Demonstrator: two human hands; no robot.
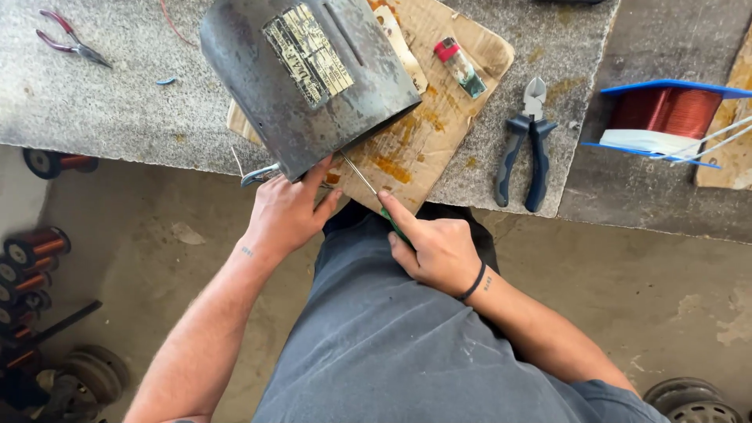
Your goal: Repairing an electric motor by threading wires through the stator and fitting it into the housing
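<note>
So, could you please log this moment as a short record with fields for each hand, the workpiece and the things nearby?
left hand: left hand steadies the lower edge of the grey metal housing
right hand: right hand grips a green-handled screwdriver, tip at the housing's edge
support: housing sits on stained cardboard on the workbench
nearby: blue-handled cutters; red-handled pliers; copper wire spool; small tube

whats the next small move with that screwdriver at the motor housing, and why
Probably push the screwdriver tip a little further under the lower edge of the grey motor housing. The right hand grips its green handle with the shaft aimed at that edge, and the left hand braces the housing on the stained cardboard.
</note>
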